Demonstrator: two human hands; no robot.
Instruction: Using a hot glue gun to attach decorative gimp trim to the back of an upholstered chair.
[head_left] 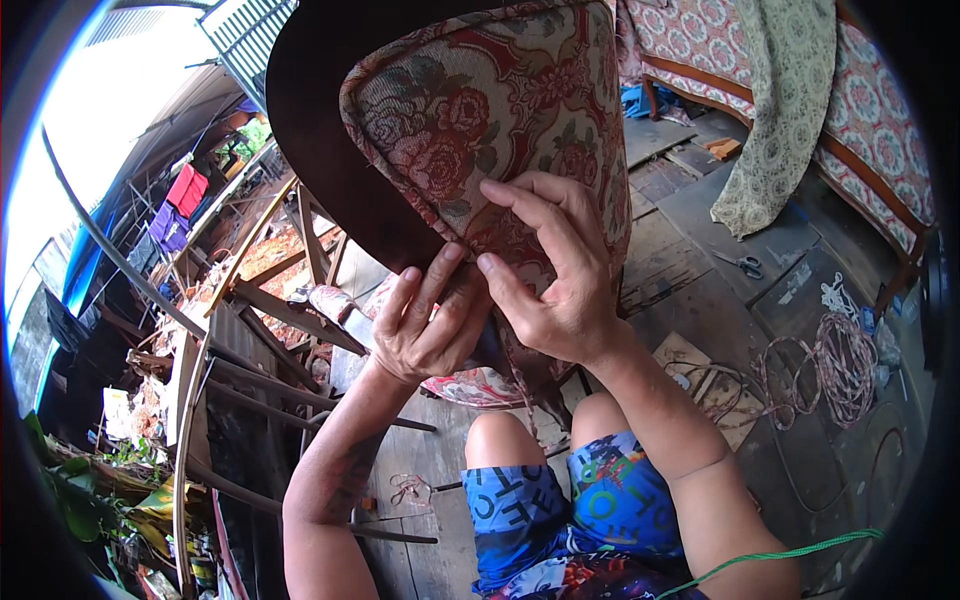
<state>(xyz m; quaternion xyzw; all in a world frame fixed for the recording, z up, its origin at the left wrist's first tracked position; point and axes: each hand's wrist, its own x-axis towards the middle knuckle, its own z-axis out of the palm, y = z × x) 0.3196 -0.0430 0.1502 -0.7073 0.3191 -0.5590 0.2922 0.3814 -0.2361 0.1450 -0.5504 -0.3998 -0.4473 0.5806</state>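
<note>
Centre frame: my left hand (428, 325) and right hand (548, 270) both pinch the lower edge of the floral cushion cover (490, 110), fingers closed on fabric. Scissors (745, 264), probably, lie right on the plank floor (690, 290).

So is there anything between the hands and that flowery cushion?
No, nothing visible. The left hand and the right hand are both right on the floral cushion, pinching its lower corner against the dark backing. The scissors lie off on the wooden floor, well apart.
</note>
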